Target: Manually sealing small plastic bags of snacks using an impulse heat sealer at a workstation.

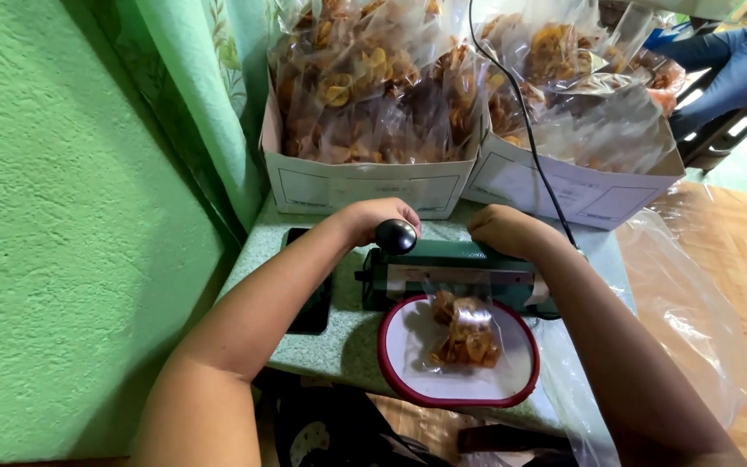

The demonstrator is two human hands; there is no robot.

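A green heat sealer (443, 264) lies across the small green table (261, 259). My left hand (373, 218) is closed around its black knob handle (395, 236), pressing the arm down. A fist, my right hand (503, 229) rests on the sealer's top bar. A clear bag of fried chips (464, 333) has its open end under the sealer bar. The bag lies on a white plate with a red rim (408, 380).
Two white cardboard boxes (356, 186) (564, 195) packed with sealed chip bags stand behind the sealer. A black cable (520, 112) runs over them. A black phone (313, 311) lies under my left forearm. A large clear plastic sheet (693, 294) hangs right. A person's legs (737, 65) show top right.
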